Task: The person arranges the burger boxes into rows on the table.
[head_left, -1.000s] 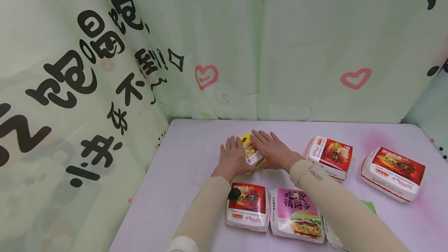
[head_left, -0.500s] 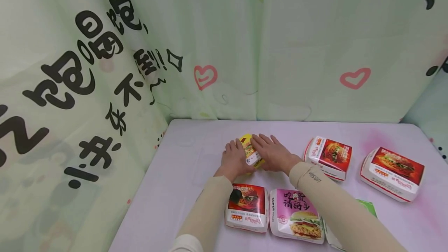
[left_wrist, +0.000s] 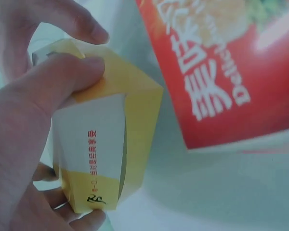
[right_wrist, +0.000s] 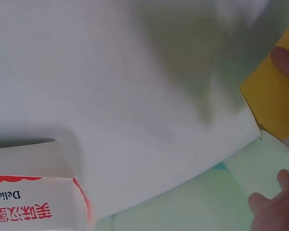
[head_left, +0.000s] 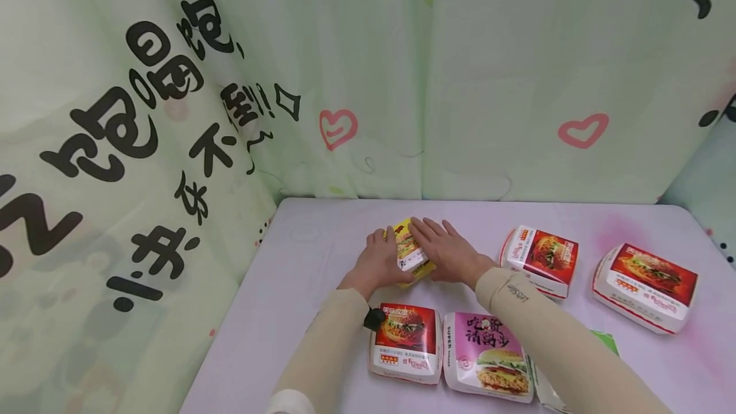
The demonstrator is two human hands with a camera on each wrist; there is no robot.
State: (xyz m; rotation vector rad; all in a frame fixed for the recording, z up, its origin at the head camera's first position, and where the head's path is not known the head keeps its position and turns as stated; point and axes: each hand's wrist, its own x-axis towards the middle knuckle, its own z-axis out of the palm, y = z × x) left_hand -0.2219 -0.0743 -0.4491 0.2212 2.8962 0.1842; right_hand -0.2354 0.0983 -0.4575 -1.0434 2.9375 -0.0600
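Note:
Both hands are around a small yellow-and-white burger box (head_left: 409,251) on the table. My left hand (head_left: 376,259) grips its left side; in the left wrist view the thumb (left_wrist: 62,74) presses the yellow face and fingers curl under the far end. My right hand (head_left: 451,251) holds the right side, its fingers extended along it in the head view. The right wrist view catches only the thumb on the yellow cardboard (right_wrist: 272,98) and some fingertips (right_wrist: 279,197) past its edge. Printing shows on the white panel; the underside is hidden.
Near me lie a red-and-white burger box (head_left: 406,344) and a pink burger box (head_left: 489,355), with a green-and-white package (head_left: 551,388) partly under the right sleeve. Two more red boxes (head_left: 540,260) (head_left: 646,287) stand to the right. A printed curtain (head_left: 489,82) hangs behind the table (head_left: 310,260).
Both hands stay on the yellow box, which has barely moved. The left wrist has shifted slightly left and its fingers look more bent than before.

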